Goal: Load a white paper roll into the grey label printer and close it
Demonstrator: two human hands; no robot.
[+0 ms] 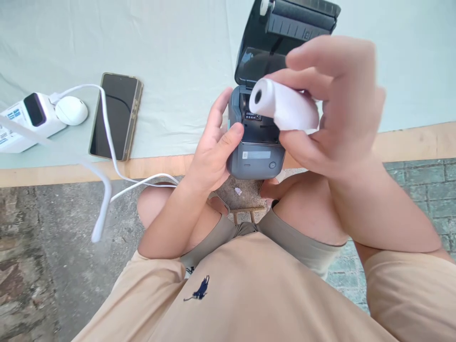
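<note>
Key relation: the white cylindrical paper roll (295, 107) sits over the right side of the open black compartment (261, 133) of the dark-grey plastic printer (256, 164), covering part of it; touching or just above, cannot tell. Its long axis runs roughly crosswise to the wearer, left end a bit farther out, right end dipping slightly nearer, so it looks a little skewed to the printer's near edge. The right hand (342, 107) is on it from the right, thumb along the near lower side, fingers over the far side, grasping it; one finger is raised clear, a bit blurred. The left hand (212, 152) grips the printer from the left, thumb on the left rim, just beside the roll's left end but apart from it; the other fingers wrap the far left side. Roll looks smooth, matte, plain white, with a dark hollow core at the end facing left and a loose-looking paper edge stepping out along its near side; right end hidden by the fingers. Printer lid (256, 66) stands open on the far side, a black roller (302, 14) inside it; small round button on the printer's near right corner, pale label strip beside it.
</note>
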